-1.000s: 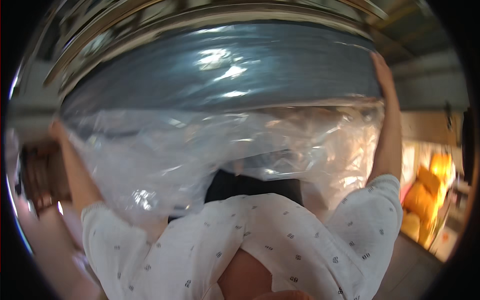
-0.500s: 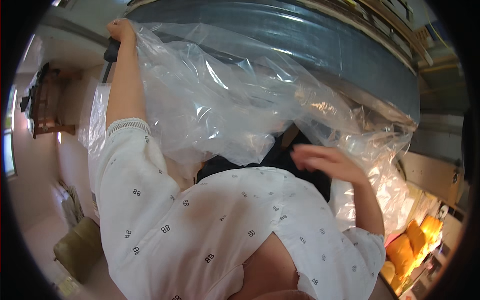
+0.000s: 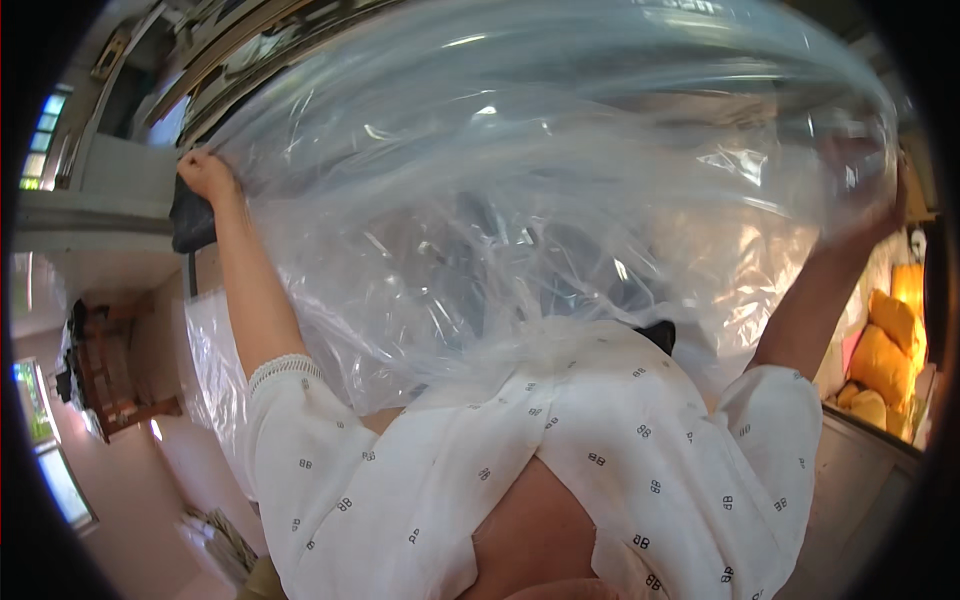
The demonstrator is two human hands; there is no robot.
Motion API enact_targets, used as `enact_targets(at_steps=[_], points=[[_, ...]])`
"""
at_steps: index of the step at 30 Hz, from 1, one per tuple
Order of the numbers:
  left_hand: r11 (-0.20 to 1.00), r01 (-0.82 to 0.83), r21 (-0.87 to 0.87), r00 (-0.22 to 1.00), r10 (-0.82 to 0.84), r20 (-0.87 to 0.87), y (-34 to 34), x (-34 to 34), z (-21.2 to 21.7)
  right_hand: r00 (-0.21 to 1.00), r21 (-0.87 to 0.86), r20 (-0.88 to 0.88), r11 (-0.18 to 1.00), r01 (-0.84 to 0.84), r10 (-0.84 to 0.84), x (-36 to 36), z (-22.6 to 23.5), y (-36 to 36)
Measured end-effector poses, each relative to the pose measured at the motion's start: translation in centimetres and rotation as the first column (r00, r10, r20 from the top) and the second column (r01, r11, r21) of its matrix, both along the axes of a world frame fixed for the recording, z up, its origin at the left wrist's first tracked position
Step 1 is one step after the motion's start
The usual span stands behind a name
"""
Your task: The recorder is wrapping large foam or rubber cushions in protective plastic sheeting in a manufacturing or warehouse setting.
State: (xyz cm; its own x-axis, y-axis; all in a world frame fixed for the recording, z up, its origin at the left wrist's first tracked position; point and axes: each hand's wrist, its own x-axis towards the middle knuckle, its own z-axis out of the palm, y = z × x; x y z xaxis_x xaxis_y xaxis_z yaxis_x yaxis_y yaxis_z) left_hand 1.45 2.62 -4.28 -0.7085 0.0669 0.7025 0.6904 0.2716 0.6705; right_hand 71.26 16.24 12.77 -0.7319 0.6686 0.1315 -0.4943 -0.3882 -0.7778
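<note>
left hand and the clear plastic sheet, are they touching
Touching. The head view shows the left hand closed on the upper left edge of the clear plastic sheet, which bunches at the fist and stretches away from it.

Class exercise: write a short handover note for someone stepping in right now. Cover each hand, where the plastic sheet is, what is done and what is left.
Left hand: raised, closed on the left edge of the clear plastic sheet.
Right hand: raised behind the sheet's right side, pressing or gripping it; the fingers are blurred.
Sheet: spread wide overhead between both hands, its lower part sagging toward the chest.
Done: sheet opened out.
Left: lower folds hang crumpled and unspread.
</note>
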Motion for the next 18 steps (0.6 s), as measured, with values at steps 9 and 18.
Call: enact_targets(at_steps=[9, 18], points=[[0.999, 0.014, 0.045, 0.99, -0.02, 0.14, -2.4, -5.6, -1.1, 0.591, 0.275, 0.699, 0.915, 0.297, -0.402, -2.3, -13.7, -8.3], [0.98, -0.197, -0.036, 0.947, 0.2, 0.252, -2.5, -5.7, -0.8, 0.843, -0.265, 0.441, 0.852, 0.452, -0.31, -2.8, -18.6, -3.1]])
